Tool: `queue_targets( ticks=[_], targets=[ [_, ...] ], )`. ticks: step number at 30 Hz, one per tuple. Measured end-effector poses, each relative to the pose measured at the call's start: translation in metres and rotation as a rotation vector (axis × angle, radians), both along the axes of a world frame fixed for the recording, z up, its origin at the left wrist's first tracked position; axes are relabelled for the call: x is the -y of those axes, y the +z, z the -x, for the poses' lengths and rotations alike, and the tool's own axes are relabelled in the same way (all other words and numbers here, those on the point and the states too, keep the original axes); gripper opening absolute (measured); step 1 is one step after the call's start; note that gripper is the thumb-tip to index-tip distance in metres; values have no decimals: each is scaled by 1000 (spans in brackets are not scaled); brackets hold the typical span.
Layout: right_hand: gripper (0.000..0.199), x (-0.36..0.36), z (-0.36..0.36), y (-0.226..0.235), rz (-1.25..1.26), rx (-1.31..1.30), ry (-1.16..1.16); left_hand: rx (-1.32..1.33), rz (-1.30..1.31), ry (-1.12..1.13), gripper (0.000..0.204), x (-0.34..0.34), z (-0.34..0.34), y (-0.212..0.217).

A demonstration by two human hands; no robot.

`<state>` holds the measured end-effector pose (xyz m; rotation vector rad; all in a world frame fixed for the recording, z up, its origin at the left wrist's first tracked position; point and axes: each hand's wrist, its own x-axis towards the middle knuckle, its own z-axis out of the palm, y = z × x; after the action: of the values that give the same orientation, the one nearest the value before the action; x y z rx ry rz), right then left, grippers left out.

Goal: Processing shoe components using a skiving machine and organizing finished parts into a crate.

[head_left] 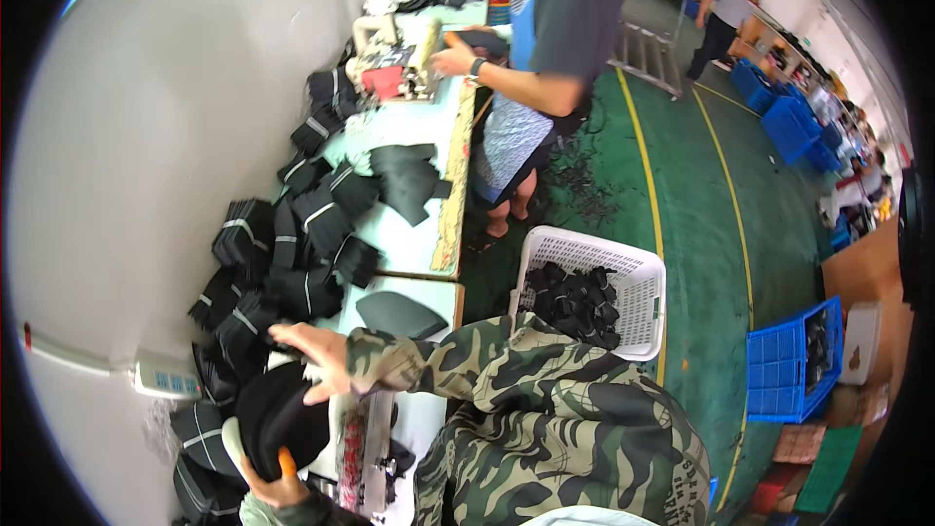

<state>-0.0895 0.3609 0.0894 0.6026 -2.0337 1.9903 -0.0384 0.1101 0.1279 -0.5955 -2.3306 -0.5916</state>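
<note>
On the pale worktable (404, 253), beside strapped black bundles (321, 209), the rounded black pieces (282, 419) are held low by the left hand (268, 487), its thumb and fingers closed about them. The right hand (321, 356) is spread wide near their upper edge, apparently gripping nothing; whether they are touched cannot be told. Edges would probably be best kept flush by even support from both sides.

Right arm (453, 367) reaches leftward, right grip (325, 358) splayed — left grip (271, 489) curled below it.
</note>
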Motion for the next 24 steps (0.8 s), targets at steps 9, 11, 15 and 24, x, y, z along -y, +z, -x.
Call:
queue_targets(
  ticks=[9,11,15,24],
  targets=[
    [39,59,1,-10,-735,-73,165,565,-748,-176,78,5,-2,-42],
    [48,49,-2,-2,-660,-162,141,408,-693,-251,70,8,-1,-50],
    [64,40,-8,-33,-637,-117,78,414,-137,-343,49,17,13,-111],
    [55,-61,-6,-30,-289,422,11,942,-403,-412,43,-116,66,-36]
  ],
)
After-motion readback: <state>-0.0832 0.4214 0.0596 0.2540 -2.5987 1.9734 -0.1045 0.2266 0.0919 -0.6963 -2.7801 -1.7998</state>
